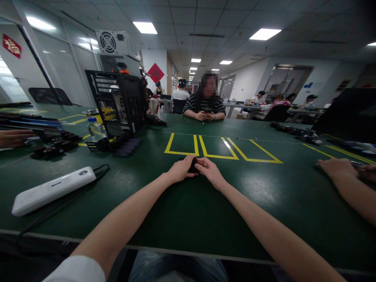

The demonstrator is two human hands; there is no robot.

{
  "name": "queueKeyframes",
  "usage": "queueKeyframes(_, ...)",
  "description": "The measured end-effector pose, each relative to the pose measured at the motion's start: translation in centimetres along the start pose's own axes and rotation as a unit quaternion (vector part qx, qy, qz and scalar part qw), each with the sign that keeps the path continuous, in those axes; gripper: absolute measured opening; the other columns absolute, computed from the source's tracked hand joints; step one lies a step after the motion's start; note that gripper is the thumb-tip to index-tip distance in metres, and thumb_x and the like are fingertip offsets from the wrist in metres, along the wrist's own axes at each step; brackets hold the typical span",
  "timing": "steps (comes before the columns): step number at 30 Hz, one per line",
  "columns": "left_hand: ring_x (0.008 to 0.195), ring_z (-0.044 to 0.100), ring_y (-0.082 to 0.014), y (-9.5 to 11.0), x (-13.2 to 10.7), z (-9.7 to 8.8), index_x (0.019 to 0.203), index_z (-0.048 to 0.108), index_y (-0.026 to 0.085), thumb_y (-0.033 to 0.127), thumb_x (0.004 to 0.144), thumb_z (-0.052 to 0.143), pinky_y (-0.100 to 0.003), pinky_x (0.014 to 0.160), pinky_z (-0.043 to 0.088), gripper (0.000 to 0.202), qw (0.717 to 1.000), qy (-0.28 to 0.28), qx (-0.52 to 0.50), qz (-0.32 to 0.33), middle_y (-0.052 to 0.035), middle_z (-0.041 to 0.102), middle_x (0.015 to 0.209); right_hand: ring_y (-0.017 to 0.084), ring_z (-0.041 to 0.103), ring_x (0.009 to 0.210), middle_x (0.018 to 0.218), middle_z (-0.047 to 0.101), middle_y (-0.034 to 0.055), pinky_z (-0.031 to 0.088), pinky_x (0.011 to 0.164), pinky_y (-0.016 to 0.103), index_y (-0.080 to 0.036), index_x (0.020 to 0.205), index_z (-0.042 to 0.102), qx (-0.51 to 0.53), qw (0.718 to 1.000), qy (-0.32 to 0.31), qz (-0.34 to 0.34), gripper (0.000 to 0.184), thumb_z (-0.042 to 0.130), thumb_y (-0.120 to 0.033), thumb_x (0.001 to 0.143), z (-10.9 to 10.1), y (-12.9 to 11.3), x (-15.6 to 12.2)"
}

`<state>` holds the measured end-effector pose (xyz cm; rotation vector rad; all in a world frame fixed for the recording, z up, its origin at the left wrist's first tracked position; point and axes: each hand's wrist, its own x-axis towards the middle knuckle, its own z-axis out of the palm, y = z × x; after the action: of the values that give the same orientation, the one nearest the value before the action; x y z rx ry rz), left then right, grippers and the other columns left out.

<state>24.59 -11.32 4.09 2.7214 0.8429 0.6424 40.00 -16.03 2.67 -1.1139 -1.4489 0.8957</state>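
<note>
Both my arms reach forward over a dark green table. My left hand and my right hand meet at the table's middle, fingers curled round a small black object that rests on the surface. Most of the object is hidden between my fingers, so I cannot make out what it is. Just beyond my hands lie yellow taped rectangles.
A white power strip with a black cable lies at left. An open black computer case and a water bottle stand at far left. A person in a striped top sits opposite. Other people's hands rest at the right edge and the left edge.
</note>
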Motion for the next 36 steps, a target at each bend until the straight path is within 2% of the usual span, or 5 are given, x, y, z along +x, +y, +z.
queueKeyframes(8, 0.089, 0.054, -0.0243, -0.22, 0.13, 0.34, 0.115, 0.024, 0.02, 0.041, 0.068, 0.056, -0.034, 0.068, 0.044, 0.061, 1.0, 0.013, 0.008, 0.005, -0.0106, 0.039, 0.118, 0.015, 0.054, 0.089, 0.097, 0.055, 0.0017, 0.041, 0.082, 0.032, -0.021, 0.091, 0.051, 0.034, 0.999, 0.003, -0.031, 0.028, 0.059, -0.025, 0.065, 0.52, -0.12, -0.42)
queueKeyframes(15, 0.089, 0.054, -0.0233, -0.18, -0.05, 0.18, 0.117, 0.023, 0.02, 0.04, 0.069, 0.056, -0.034, 0.07, 0.044, 0.061, 1.0, 0.01, 0.0, 0.013, -0.0101, 0.04, 0.117, 0.016, 0.053, 0.085, 0.091, 0.056, 0.0021, 0.043, 0.074, 0.032, -0.02, 0.087, 0.054, 0.013, 1.0, 0.027, -0.006, 0.024, 0.054, -0.036, 0.069, 0.44, -0.5, -0.48)
queueKeyframes(19, 0.091, 0.054, -0.0234, -0.04, -0.05, 0.12, 0.117, 0.023, 0.02, 0.039, 0.068, 0.056, -0.034, 0.072, 0.044, 0.062, 1.0, 0.003, 0.001, 0.001, -0.0101, 0.039, 0.118, 0.016, 0.051, 0.089, 0.094, 0.056, 0.0026, 0.041, 0.079, 0.033, -0.02, 0.092, 0.053, 0.006, 0.999, 0.039, 0.009, 0.03, 0.057, -0.035, 0.066, 0.29, -0.18, 0.04)
queueKeyframes(23, 0.091, 0.054, -0.0227, 0.1, 0.0, 0.06, 0.116, 0.024, 0.02, 0.038, 0.068, 0.056, -0.033, 0.072, 0.044, 0.061, 1.0, 0.003, 0.0, -0.002, -0.0097, 0.04, 0.118, 0.016, 0.051, 0.089, 0.094, 0.056, 0.0041, 0.039, 0.082, 0.034, -0.018, 0.094, 0.053, 0.0, 0.999, 0.013, 0.03, 0.031, 0.056, -0.035, 0.068, 0.08, -0.25, 0.09)
queueKeyframes(36, 0.088, 0.055, -0.0237, 0.35, -0.05, 0.13, 0.115, 0.024, 0.02, 0.038, 0.07, 0.055, -0.033, 0.069, 0.044, 0.058, 1.0, -0.002, 0.014, -0.028, -0.0105, 0.039, 0.119, 0.015, 0.053, 0.092, 0.097, 0.053, 0.0013, 0.041, 0.082, 0.031, -0.021, 0.089, 0.051, 0.074, 0.997, -0.018, -0.006, 0.029, 0.062, -0.022, 0.062, 0.17, -0.22, -0.43)
